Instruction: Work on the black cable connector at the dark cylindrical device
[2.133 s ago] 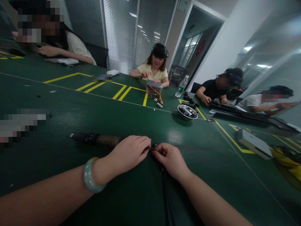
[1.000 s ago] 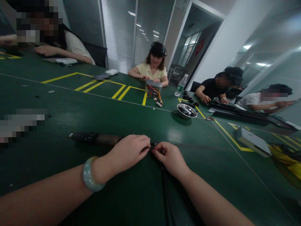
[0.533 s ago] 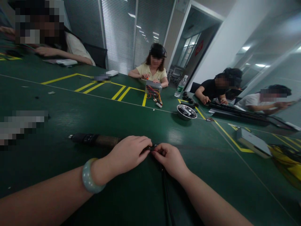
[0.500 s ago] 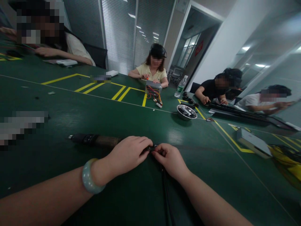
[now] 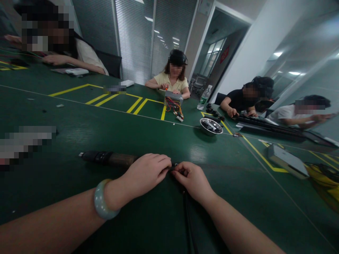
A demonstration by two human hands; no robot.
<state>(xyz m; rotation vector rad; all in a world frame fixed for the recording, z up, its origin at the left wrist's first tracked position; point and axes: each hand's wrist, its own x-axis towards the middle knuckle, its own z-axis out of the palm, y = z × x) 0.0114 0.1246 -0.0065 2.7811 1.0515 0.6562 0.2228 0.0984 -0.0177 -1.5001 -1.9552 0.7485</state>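
Observation:
A dark electric screwdriver (image 5: 120, 159) lies on the green table, its metal tip pointing left. My left hand (image 5: 147, 173), with a pale dotted bangle on its wrist, curls over the tool's right end. Close beside it, my right hand (image 5: 192, 180) pinches the black cable (image 5: 188, 215) near that end. The fingertips of both hands almost meet, and the small joint between them is mostly covered. From under my right hand the cable runs down toward the bottom of the view.
A metal bowl (image 5: 211, 127) of dark parts stands beyond my hands. Farther off are a plastic bottle (image 5: 203, 98) and a grey box with coloured wires (image 5: 173, 98). A flat silver box (image 5: 287, 160) lies right. Several people sit working around the table.
Both hands keep nearly the same place, with only slight finger movement at the joint. The whole view has shifted a little to the right.

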